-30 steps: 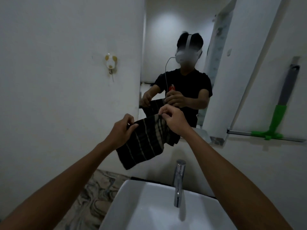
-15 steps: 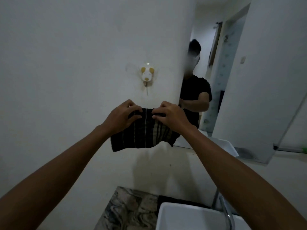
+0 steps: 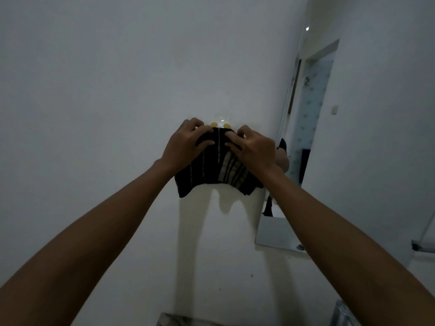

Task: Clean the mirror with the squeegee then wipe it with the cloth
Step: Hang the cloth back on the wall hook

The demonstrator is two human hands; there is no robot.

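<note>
A dark cloth with pale stripes (image 3: pixel 213 170) hangs flat against the white wall, its top edge at a small white and yellow wall hook (image 3: pixel 220 124). My left hand (image 3: pixel 184 144) grips the cloth's upper left part. My right hand (image 3: pixel 253 149) grips its upper right part. The cloth covers most of the hook. The mirror (image 3: pixel 310 128) is on the wall to the right of my hands. The squeegee is out of view.
The white wall (image 3: pixel 117 90) fills the left and centre. A marbled counter edge (image 3: pixel 179 320) shows at the bottom. A bit of the chrome tap (image 3: pixel 341 314) sits at the bottom right. The mirror's bottom clip (image 3: pixel 300 247) is near my right forearm.
Both hands lifted the cloth up and left, away from the mirror, to the wall hook. The view turned left, so the sink and the squeegee dropped out of sight.
</note>
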